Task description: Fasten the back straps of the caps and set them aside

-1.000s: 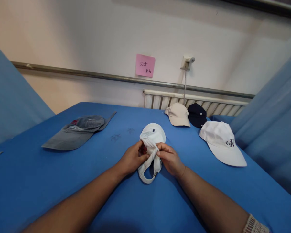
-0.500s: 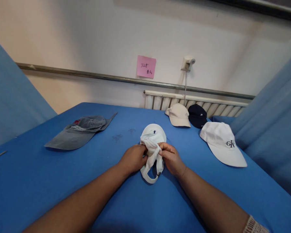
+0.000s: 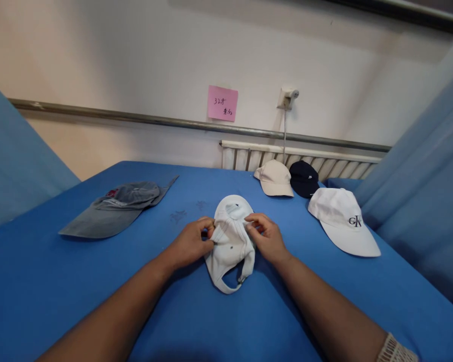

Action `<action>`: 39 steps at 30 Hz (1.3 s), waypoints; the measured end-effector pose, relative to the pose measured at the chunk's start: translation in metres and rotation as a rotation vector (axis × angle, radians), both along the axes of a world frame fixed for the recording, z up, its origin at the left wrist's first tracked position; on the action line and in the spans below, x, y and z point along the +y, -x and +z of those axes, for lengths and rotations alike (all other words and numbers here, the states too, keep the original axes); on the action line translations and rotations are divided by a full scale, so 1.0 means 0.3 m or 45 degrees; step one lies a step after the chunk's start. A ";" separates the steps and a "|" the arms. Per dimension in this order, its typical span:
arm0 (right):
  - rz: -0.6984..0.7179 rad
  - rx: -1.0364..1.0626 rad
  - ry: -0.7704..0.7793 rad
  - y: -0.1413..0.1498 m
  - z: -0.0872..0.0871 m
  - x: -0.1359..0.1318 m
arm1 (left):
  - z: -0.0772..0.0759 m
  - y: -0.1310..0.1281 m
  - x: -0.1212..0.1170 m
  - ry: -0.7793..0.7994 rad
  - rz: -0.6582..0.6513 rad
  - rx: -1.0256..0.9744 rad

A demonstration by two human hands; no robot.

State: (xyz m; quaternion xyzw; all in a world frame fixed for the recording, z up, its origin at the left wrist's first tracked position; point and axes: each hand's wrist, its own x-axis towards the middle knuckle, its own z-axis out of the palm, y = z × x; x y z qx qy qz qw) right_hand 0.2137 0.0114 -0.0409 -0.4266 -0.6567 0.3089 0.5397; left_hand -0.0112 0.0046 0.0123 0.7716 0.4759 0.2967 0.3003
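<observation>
A small white cap point(image 3: 231, 240) lies in the middle of the blue table point(image 3: 60, 286), its back strap toward me and its brim pointing away. My left hand point(image 3: 191, 243) pinches the cap's left side with closed fingers. My right hand point(image 3: 266, 238) grips the right side the same way. The crown is spread flat between the two hands.
A grey denim cap point(image 3: 117, 206) lies at the left. At the back right sit a beige cap point(image 3: 275, 178), a navy cap point(image 3: 304, 179) and a white cap with a dark logo point(image 3: 342, 218). Blue curtains flank both sides. A pink note point(image 3: 222, 103) hangs on the wall.
The cap's crown was bunched into a narrow fold between my hands; now it is pulled apart and spread flat. Both hands have moved outward and slightly away from me.
</observation>
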 end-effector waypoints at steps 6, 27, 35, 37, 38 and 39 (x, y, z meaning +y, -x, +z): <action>0.352 -0.634 -0.218 0.000 0.010 -0.010 | 0.017 -0.024 -0.017 0.105 -0.049 -0.055; -0.105 -0.177 -0.395 -0.066 0.067 -0.016 | 0.054 0.020 -0.008 0.136 -0.053 -0.230; -0.080 -0.226 -0.470 -0.033 0.084 -0.043 | 0.061 0.009 -0.026 -0.029 0.046 -0.085; -0.150 -0.217 -0.539 -0.031 0.087 -0.051 | 0.065 0.017 -0.027 -0.126 0.118 -0.148; -0.181 -0.220 -0.583 -0.030 0.088 -0.056 | 0.067 0.020 -0.029 -0.168 0.149 -0.194; -0.202 -0.231 -0.626 -0.028 0.090 -0.062 | 0.070 0.020 -0.031 -0.199 0.167 -0.227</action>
